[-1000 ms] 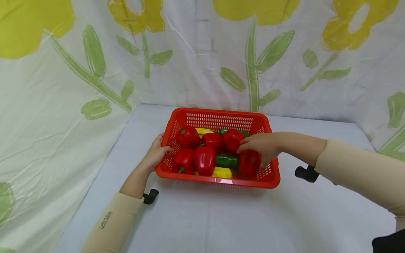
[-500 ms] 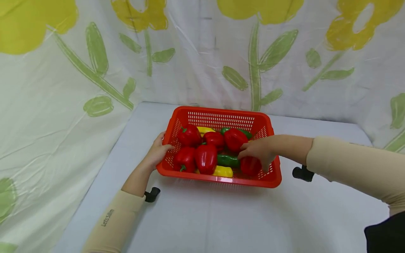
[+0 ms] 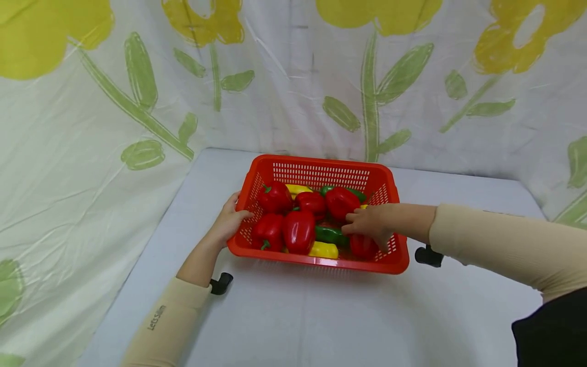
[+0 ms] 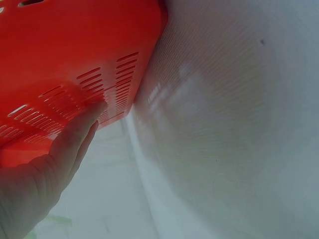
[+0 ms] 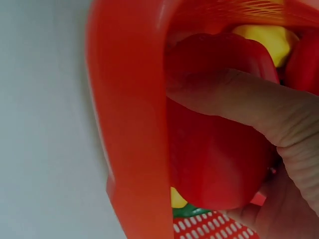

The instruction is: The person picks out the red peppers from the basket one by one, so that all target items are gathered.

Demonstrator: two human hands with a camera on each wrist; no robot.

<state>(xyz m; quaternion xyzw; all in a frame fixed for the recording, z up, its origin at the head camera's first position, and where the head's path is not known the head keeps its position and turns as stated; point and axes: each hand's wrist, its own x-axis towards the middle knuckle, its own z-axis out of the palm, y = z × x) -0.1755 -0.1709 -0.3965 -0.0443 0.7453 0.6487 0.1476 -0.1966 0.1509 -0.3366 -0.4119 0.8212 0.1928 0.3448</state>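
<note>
A red plastic basket (image 3: 316, 262) full of peppers stands on the table. My left hand (image 3: 227, 221) grips its left side, thumb over the rim and fingers along the slotted outer wall (image 4: 94, 79). Inside the basket's front right corner, my right hand (image 3: 372, 222) holds a red bell pepper (image 5: 219, 159), thumb across it and other fingers on its far side. Beside that hand lie another red bell pepper (image 3: 341, 203) and a long green pepper (image 3: 331, 235). Part of the held pepper is hidden under the hand.
Several more red bell peppers (image 3: 299, 232) fill the basket's left and middle. Yellow vegetables lie low at the front (image 3: 323, 250) and back (image 3: 298, 188). The white-covered table (image 3: 293, 311) extends around the basket, with a flower-patterned curtain (image 3: 284, 102) behind.
My right wrist and forearm have swung down and left, and the hand covers more of the red bell pepper. The left hand keeps its grip; the basket looks nearly unmoved.
</note>
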